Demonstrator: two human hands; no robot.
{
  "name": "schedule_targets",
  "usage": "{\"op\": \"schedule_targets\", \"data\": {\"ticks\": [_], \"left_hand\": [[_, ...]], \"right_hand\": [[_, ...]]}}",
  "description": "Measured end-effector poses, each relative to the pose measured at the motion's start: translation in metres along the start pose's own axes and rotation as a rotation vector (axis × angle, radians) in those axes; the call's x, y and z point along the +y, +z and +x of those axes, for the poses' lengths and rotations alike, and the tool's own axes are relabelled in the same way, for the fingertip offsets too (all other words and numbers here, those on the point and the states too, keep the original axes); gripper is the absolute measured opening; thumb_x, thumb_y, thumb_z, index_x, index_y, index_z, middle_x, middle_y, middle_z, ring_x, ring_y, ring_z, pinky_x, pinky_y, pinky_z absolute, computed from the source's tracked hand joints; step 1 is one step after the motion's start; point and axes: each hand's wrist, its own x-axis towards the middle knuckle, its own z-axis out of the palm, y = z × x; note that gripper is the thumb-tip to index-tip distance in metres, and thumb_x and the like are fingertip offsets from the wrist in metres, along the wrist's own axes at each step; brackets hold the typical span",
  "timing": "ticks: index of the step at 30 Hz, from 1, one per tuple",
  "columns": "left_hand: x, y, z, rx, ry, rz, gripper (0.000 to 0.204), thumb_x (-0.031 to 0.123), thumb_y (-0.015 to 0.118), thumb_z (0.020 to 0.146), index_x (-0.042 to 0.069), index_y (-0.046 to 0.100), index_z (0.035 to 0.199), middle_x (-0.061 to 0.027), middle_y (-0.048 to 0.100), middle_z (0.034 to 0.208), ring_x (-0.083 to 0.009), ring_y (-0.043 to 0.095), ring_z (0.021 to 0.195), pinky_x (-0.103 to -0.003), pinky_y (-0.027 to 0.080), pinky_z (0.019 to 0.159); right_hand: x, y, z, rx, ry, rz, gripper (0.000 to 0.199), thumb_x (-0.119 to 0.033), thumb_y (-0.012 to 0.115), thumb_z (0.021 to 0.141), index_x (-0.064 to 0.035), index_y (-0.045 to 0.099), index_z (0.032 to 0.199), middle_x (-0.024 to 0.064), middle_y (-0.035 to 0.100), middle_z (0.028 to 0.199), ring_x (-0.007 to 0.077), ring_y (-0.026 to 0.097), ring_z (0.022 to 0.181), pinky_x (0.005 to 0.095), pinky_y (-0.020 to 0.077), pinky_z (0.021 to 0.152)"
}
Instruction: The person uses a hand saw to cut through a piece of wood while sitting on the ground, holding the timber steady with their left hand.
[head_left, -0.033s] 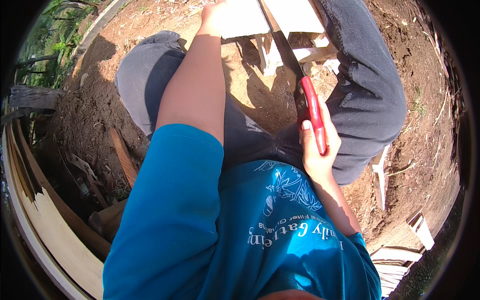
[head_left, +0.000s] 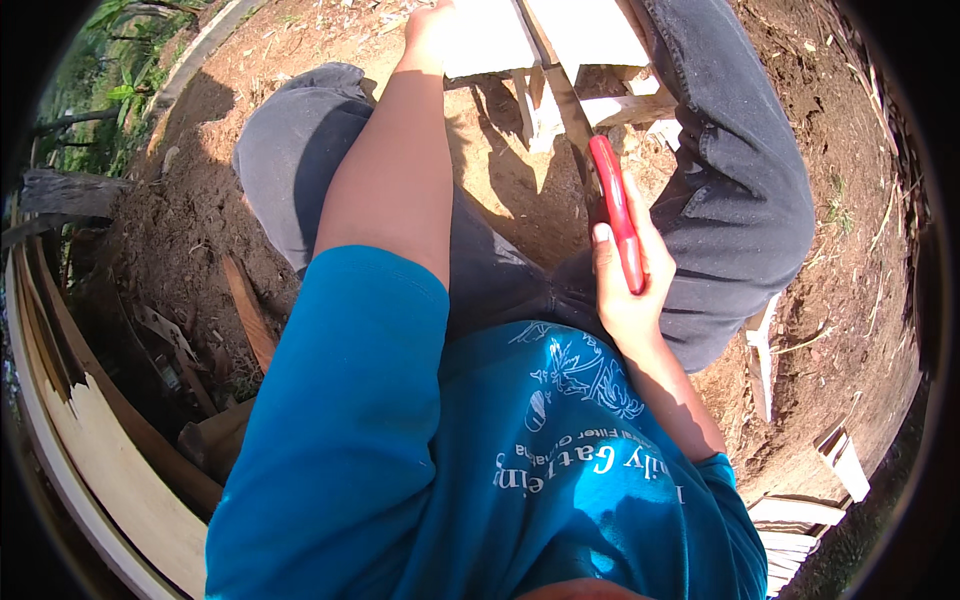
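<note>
My right hand is wrapped round the red handle of a handsaw, thumb along its left side. The saw's dark blade runs away from me and crosses a pale wooden board at the top of the view. The blade's far end passes out of the picture. My left arm stretches forward, and my left hand is at the board's left side. Its fingers are mostly cut off by the upper edge, so their grip is hidden.
Under the board stands a wooden support. My bent legs in dark trousers flank the work. Long planks lie at the lower left, a brown wood strip nearer me. Pale offcuts lie on the soil at right.
My right hand and the saw have slid a little forward, away from me, and slightly left. My left arm has barely moved.
</note>
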Motion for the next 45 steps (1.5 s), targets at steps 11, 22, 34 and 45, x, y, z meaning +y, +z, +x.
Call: {"op": "schedule_targets", "data": {"ticks": [11, 22, 34, 45], "left_hand": [[-0.002, 0.004, -0.004, -0.002, 0.008, 0.021, 0.048, 0.033, 0.060, 0.095, -0.012, 0.069, 0.107, -0.0227, 0.075, 0.096, -0.0313, 0.075, 0.090, -0.042, 0.058, 0.080], [0.000, 0.000, -0.008, 0.009, 0.000, 0.027, 0.048, 0.034, 0.059, 0.095, -0.012, 0.069, 0.107, -0.0227, 0.075, 0.096, -0.0314, 0.075, 0.091, -0.043, 0.058, 0.081], [0.013, 0.006, -0.004, -0.016, 0.018, 0.038, 0.049, 0.034, 0.059, 0.095, -0.012, 0.069, 0.108, -0.0227, 0.075, 0.097, -0.0316, 0.075, 0.091, -0.043, 0.058, 0.081], [0.005, 0.009, -0.016, -0.008, 0.004, 0.055, 0.049, 0.035, 0.058, 0.096, -0.011, 0.069, 0.108, -0.0228, 0.075, 0.097, -0.0317, 0.075, 0.092, -0.043, 0.058, 0.082]], "right_hand": [[0.006, -0.013, -0.018, 0.015, 0.077, -0.048, 0.051, -0.002, 0.059, 0.100, 0.0075, 0.047, 0.149, 0.0232, 0.063, 0.139, 0.0227, 0.059, 0.130, 0.0367, 0.0422, 0.112], [0.006, 0.006, -0.003, 0.004, -0.027, -0.002, 0.051, -0.002, 0.060, 0.098, 0.0056, 0.050, 0.148, 0.0210, 0.065, 0.135, 0.0180, 0.063, 0.120, 0.0305, 0.0492, 0.101], [0.005, -0.002, 0.000, -0.003, -0.030, -0.065, 0.052, -0.003, 0.062, 0.099, 0.0062, 0.049, 0.148, 0.0210, 0.066, 0.134, 0.0186, 0.064, 0.118, 0.0294, 0.0491, 0.100], [0.012, 0.002, 0.002, -0.001, -0.078, -0.065, 0.050, 0.001, 0.059, 0.097, 0.0061, 0.051, 0.147, 0.0196, 0.067, 0.133, 0.0183, 0.064, 0.115, 0.0301, 0.0488, 0.101]]}}
